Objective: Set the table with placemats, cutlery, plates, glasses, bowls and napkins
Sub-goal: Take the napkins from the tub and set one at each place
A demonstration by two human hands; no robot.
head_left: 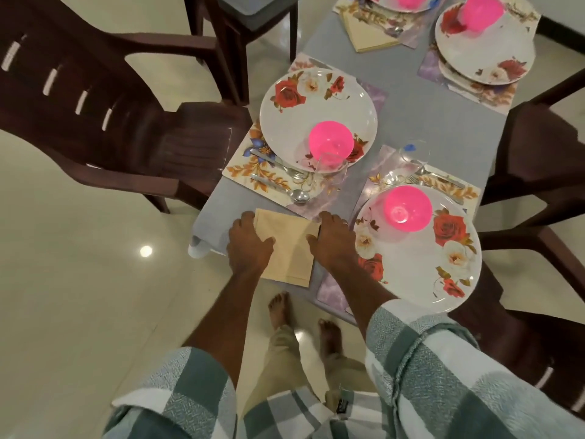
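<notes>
Napkin (286,245): lying flat at the desk (424,122) near edge, beside the floral plate (421,274).
Left hand (248,245): fingers straight, pressing the napkin's left side.
Right hand (332,240): fingers flat, pressing its right edge.

A grey tabletop (421,99) carries four floral placemats: one at 9 o'clock (250,166), one at 4 o'clock (373,172), two at 12 and 1 o'clock. A beige napkin (291,245) lies at 6 o'clock, another (367,36) at 12.
</notes>
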